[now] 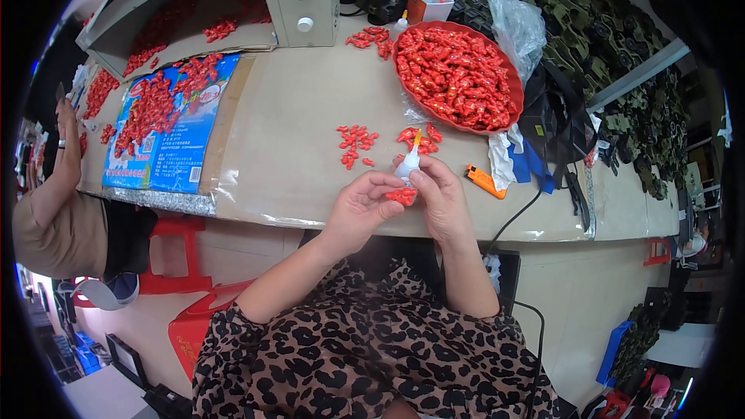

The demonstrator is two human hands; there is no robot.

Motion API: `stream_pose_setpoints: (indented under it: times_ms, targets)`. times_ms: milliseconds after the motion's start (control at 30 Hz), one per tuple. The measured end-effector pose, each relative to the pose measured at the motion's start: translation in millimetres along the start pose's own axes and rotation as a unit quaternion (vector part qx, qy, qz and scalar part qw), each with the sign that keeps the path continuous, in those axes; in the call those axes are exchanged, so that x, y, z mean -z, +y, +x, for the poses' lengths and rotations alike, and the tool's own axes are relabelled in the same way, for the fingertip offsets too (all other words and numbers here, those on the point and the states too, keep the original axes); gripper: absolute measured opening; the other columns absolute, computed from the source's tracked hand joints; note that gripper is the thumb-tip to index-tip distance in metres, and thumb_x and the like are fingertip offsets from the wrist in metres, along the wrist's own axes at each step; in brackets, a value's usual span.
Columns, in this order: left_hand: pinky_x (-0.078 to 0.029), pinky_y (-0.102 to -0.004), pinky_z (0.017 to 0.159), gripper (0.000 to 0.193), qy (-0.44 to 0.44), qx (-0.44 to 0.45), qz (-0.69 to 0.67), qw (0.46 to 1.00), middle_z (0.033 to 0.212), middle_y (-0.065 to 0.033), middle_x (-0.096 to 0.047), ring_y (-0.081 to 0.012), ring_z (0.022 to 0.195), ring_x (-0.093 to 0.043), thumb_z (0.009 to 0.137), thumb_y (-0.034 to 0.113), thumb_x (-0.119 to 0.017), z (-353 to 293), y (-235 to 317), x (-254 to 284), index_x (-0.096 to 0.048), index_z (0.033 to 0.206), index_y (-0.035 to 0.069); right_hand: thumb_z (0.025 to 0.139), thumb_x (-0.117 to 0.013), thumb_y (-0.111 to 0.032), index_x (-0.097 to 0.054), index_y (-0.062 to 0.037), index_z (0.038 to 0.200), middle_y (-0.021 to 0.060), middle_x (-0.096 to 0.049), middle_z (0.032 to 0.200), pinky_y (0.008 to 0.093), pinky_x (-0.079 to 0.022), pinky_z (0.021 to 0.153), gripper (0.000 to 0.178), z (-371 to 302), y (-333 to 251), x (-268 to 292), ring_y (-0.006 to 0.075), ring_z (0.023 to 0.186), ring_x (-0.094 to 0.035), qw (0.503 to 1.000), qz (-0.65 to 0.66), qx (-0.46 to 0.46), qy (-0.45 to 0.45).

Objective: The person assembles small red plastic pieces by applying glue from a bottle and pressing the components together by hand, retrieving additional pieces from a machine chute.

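My left hand (pixel 360 206) pinches a small red plastic piece (pixel 401 196) between thumb and fingertips. Close against it, my right hand (pixel 441 194) grips a white glue bottle (pixel 408 161) with a yellow nozzle that points up and away from me. Both hands meet above the table's near edge. Just beyond them lie a loose group of small red pieces (pixel 355 144) and a second little group, partly hidden behind the bottle. A large red bowl (pixel 399 70) heaped with the same kind of pieces stands farther off to the right.
An orange lighter (pixel 486 182) and white tissue (pixel 503 161) lie right of my hands. A grey machine (pixel 306 0) with an opening stands at the back left. Blue printed cardboard (pixel 174 159) before it carries red pieces. Dark green toy vehicles (pixel 621 39) pile up behind. Another person (pixel 62 217) is at far left.
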State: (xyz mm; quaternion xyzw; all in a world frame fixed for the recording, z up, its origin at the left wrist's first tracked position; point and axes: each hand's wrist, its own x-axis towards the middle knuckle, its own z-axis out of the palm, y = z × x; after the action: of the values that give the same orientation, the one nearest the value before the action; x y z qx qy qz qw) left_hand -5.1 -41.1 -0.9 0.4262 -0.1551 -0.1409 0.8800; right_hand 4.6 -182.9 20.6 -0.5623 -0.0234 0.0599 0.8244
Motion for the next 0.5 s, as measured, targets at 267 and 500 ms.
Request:
stream_pose_setpoints:
  times_ms: [267, 500]
  targets:
    - [-0.038, -0.0239, 0.083, 0.032, 0.091, -0.028, -0.131, 0.987, 0.103, -0.0058, -0.054, -0.0118, 0.098, -0.049, 0.079, 0.004, -0.056, -3, 10, 15, -0.046, 0.109, 0.006, 0.085, -0.045, -0.016, -0.042, 0.001, 0.111, 0.0084, -0.055, 0.086, 0.0255, -0.045, 0.066, 0.032, 11, -14, 4, 0.0149, 0.072, -0.055, 0.991, 0.125, 0.019, 0.043]
    - [-0.039, -0.0262, 0.083, 0.036, 0.152, 0.028, -0.123, 0.98, 0.103, -0.0061, -0.052, -0.0134, 0.098, -0.048, 0.08, 0.003, -0.052, -3, 24, 34, -0.043, 0.115, 0.004, 0.08, -0.055, -0.018, -0.044, -0.0025, 0.103, 0.0062, -0.052, 0.084, 0.0189, -0.035, 0.046, 0.03, 15, -4, 6, 0.0096, 0.061, -0.046, 0.985, 0.144, 0.032, 0.088]
